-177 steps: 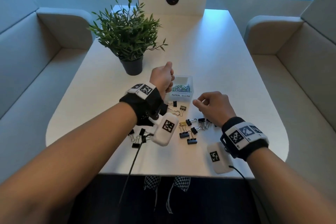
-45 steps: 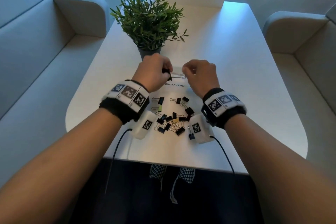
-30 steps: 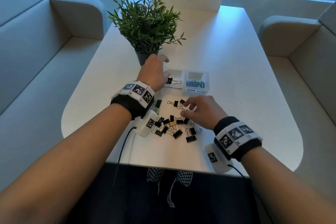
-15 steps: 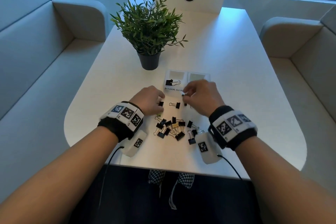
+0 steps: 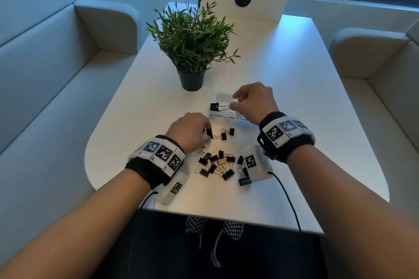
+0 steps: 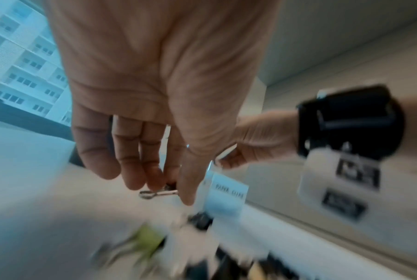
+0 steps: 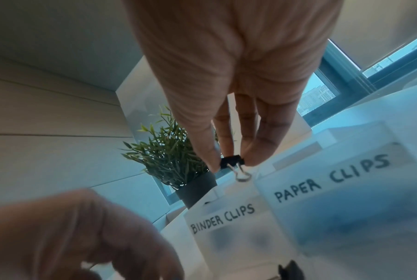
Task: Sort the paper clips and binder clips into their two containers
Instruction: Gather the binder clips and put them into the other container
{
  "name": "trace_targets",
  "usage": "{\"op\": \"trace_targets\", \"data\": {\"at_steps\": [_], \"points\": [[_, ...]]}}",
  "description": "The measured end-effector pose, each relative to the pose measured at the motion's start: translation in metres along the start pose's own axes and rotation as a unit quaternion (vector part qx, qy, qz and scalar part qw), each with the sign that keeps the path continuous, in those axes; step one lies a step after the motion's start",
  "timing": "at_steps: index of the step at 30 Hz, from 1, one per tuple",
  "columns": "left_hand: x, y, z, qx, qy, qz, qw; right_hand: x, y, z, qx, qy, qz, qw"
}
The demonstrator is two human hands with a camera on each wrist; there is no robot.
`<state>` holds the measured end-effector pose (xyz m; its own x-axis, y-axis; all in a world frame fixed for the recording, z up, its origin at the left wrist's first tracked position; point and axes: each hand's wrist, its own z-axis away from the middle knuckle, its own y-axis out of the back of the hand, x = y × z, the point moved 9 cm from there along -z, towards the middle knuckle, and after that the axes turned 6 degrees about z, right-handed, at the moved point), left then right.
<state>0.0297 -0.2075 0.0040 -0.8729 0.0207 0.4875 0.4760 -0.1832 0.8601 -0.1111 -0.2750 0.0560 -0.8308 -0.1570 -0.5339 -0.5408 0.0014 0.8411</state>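
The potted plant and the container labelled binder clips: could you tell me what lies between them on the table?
Nothing: in the head view only bare white table separates the potted plant from the binder clips container.

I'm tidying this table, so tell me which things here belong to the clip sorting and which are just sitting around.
Job:
- binder clips pile
- binder clip box
- paper clip box
- clip pinched by right hand
- clip pinched by left hand

Lying about:
- potted plant
- benches

Head view looks down over the table (image 5: 294, 88); both wrist views sit close, sharing the labelled containers (image 7: 226, 219).
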Motion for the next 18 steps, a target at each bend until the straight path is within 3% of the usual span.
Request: {"op": "trace_targets", "data": {"at_steps": [5,8,15,18], "points": [[0.037,0.043,-0.012,0.067,-0.057,0.064,0.994,0.002,0.011,0.0,0.043,0.006,-0.016,0.999],[0.046,0.06,-0.033,0.103,-0.052,0.087,0.99,-0.002,0.013,-0.003,0.064,0.002,-0.046,0.997],[0.025,0.047,-0.028,0.098,-0.024,0.045,0.994,0.002,0.007,0.013,0.074,0.031,-0.053,0.995],[0.012,0.023,-0.007,0.005,-0.027,-0.02,0.999,-0.005,-0.015,0.031,-0.028,0.104,0.016,0.994]]}}
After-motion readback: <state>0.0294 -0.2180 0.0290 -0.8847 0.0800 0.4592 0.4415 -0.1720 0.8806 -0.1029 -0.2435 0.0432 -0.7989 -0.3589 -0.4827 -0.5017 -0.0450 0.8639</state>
